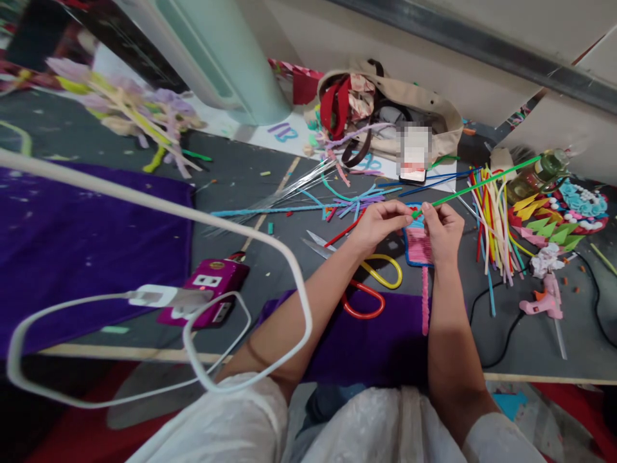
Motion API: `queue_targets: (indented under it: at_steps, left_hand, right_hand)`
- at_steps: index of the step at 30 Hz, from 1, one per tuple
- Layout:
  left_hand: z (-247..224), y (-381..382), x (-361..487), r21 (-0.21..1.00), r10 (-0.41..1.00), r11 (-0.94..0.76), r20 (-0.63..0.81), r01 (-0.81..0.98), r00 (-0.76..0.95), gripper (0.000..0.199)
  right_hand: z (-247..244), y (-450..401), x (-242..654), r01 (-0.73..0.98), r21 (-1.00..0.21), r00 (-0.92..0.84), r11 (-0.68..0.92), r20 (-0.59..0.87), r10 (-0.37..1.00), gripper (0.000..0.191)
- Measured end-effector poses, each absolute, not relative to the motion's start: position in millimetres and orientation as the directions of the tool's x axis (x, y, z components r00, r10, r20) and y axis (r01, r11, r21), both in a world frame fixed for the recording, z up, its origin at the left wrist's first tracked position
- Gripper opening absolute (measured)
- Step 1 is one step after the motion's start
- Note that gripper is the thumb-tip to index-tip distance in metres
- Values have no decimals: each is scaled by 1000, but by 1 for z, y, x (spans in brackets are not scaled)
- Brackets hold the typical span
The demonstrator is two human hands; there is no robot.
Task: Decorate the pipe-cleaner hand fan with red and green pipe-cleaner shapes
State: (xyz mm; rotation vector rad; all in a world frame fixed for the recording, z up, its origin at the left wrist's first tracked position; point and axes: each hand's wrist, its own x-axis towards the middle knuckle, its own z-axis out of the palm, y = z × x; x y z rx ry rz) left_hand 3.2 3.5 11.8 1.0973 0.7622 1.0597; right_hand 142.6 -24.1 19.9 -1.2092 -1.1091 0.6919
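Observation:
A long green pipe cleaner (486,182) runs between my fingertips and slants up to the right. My left hand (380,225) pinches its near end, and my right hand (442,230) pinches it a short way along. Just beneath both hands lies a pink pipe-cleaner piece (418,247) with a blue border and a pink stem (425,302) pointing toward me; my right hand partly covers it. By my left wrist rest scissors (385,271) with one yellow and one red handle, blades partly hidden by the wrist.
Pipe cleaners (496,225) lie bundled at right, near a pink glue gun (547,299) and a glass jar (540,175). A phone (413,170) and cloth bag (446,122) sit behind. A white cable (144,186) loops across the left, past a purple power socket (207,292).

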Motion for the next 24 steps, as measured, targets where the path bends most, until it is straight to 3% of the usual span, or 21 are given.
queue_targets:
  at_steps: [7, 13, 21, 24]
  left_hand:
    - [11, 4, 2, 927, 904, 227, -86, -299, 419, 22]
    - [7, 5, 1, 814, 824, 434, -186, -386, 535, 25]
    - [13, -3, 13, 467, 766, 642, -347, -608, 541, 6]
    - [16, -5, 19, 350, 766, 638, -382, -686, 518, 14]
  right_hand:
    - [21, -24, 142, 113, -965, 346, 237, 262, 901, 43]
    - [22, -24, 135, -104, -965, 366, 242, 189, 911, 41]
    - [15, -20, 122, -283, -941, 466, 185, 34, 884, 38]
    - [10, -18, 116, -248, -950, 498, 188, 41, 866, 38]
